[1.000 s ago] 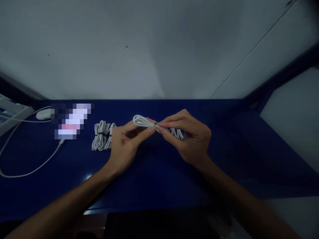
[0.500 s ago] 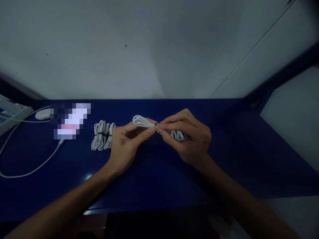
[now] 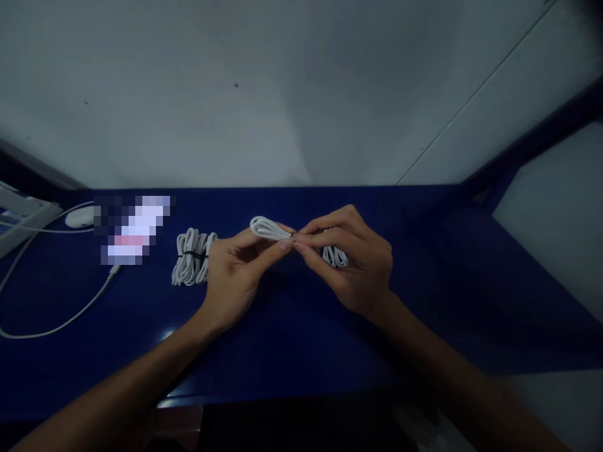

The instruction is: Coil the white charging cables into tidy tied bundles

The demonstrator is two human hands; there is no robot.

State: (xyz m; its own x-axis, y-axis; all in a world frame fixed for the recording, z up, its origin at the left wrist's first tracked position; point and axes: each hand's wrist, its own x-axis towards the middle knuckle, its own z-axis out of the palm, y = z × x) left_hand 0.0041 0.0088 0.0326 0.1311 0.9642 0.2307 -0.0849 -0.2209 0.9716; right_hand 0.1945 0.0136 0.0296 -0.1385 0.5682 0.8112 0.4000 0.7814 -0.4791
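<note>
A coiled white cable (image 3: 267, 228) is held above the table between thumb and fingers of my left hand (image 3: 234, 267). Its loop end points up and to the left. A thin dark twist tie (image 3: 293, 237) goes round the coil at its middle. My right hand (image 3: 354, 257) is closed, its thumb and fingertips pinching at the tie. More white cable loops (image 3: 334, 256) show beneath the right hand; whether they belong to the same coil is unclear. Behind my left wrist, several white cable bundles (image 3: 189, 257) with dark ties sit on the table, partly hidden by the hand.
The blue table (image 3: 292, 351) runs up to a pale wall (image 3: 198, 138). A blurred-out lit device (image 3: 136, 229) lies at the left with a white cord (image 3: 70, 329) plugged in. Beside it are a white rounded object (image 3: 79, 217) and a white box-like thing (image 3: 23, 216) at the left edge.
My right hand has shifted slightly left, its fingertips still at the tie. The left hand and the coil have hardly moved.
</note>
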